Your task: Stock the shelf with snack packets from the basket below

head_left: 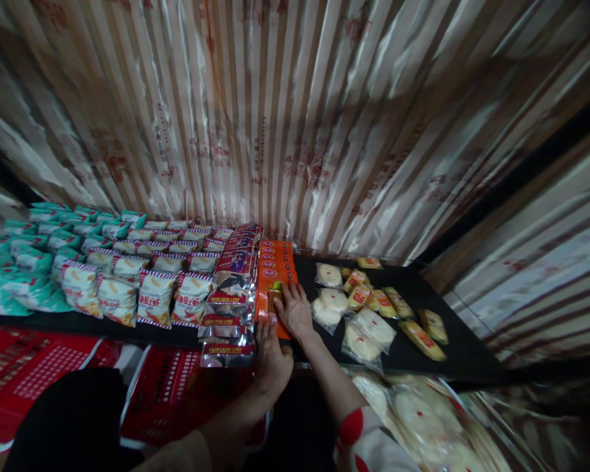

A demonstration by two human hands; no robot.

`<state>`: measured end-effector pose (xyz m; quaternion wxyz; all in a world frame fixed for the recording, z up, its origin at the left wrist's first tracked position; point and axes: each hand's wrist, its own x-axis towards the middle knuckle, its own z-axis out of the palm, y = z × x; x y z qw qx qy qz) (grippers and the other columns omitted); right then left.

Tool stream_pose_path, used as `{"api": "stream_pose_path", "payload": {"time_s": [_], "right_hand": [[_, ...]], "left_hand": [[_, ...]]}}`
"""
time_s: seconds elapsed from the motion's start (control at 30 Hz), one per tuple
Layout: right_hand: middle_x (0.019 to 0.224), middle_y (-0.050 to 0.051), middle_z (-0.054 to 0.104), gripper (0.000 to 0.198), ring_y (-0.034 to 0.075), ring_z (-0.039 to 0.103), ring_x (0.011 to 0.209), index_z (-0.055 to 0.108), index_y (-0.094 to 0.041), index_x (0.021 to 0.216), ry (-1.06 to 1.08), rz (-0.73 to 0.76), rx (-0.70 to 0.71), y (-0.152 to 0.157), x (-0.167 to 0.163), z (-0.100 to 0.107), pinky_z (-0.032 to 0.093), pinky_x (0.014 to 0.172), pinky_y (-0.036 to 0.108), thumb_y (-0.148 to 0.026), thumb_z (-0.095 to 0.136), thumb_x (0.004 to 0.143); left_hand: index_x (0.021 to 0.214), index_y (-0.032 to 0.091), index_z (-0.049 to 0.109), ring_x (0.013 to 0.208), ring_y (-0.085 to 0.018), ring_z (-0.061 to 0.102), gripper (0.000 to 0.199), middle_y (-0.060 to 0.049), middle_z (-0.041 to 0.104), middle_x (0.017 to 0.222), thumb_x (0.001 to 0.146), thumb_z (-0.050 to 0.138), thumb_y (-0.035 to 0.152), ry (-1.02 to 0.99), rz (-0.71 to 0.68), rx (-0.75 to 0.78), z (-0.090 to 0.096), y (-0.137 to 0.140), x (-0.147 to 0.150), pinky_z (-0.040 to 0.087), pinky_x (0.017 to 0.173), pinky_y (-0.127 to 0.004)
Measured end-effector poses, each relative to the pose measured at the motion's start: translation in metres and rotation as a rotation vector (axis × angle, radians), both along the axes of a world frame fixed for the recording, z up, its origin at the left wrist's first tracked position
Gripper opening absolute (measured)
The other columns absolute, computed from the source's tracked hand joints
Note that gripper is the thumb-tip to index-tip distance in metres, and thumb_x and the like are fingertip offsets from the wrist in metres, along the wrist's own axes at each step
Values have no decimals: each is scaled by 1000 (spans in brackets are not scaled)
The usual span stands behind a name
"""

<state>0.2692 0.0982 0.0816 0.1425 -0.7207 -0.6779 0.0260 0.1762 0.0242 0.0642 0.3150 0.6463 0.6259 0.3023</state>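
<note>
Overlapping orange packets (274,262) form a column on the black shelf. My right hand (295,311) lies on them with its fingers spread flat. At their front end is my left hand (274,359), fingers stretched out and touching the near edge, thumb apart. No thing is gripped in either hand. Directly left of the orange column, silvery-red packets (226,321) overlap in a similar row, the nearest jutting over the shelf's front edge. To the right of my hands lie clear-wrapped round pale breads (333,299) and small yellow packets (358,295).
White snack bags with striped edges (157,295) and teal bags (34,288) stand in rows at the left of the black shelf (452,347). Red baskets (167,393) sit below. More wrapped pale breads (417,413) fill the lower right. A striped curtain (265,118) hangs behind.
</note>
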Motion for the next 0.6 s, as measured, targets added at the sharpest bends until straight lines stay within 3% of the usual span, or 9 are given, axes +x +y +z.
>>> {"api": "stream_pose_path", "payload": {"time_s": [0.2, 0.47, 0.6], "right_hand": [[146, 17, 35, 56, 32, 27, 135, 39, -11, 139, 16, -34, -40, -1, -5, -5, 29, 104, 44, -41, 37, 91], [149, 16, 30, 56, 30, 24, 137, 32, -11, 142, -38, -55, -53, -2, -11, -14, 27, 105, 43, -40, 32, 93], [148, 20, 29, 53, 31, 19, 139, 40, -8, 137, 1, -80, 43, -4, -14, -11, 21, 108, 47, -35, 38, 91]], "left_hand": [[129, 5, 49, 136, -25, 30, 66, -12, 45, 141, 63, 45, 3, -43, 15, -10, -2, -1, -2, 19, 116, -38], [127, 0, 50, 140, -29, 17, 64, -17, 38, 144, 64, 48, 6, 13, -103, -19, 15, -22, -5, 17, 117, -43], [127, 3, 51, 136, -27, 30, 62, -17, 42, 142, 65, 46, 5, -68, -198, -28, 23, -48, -12, 25, 114, -40]]}}
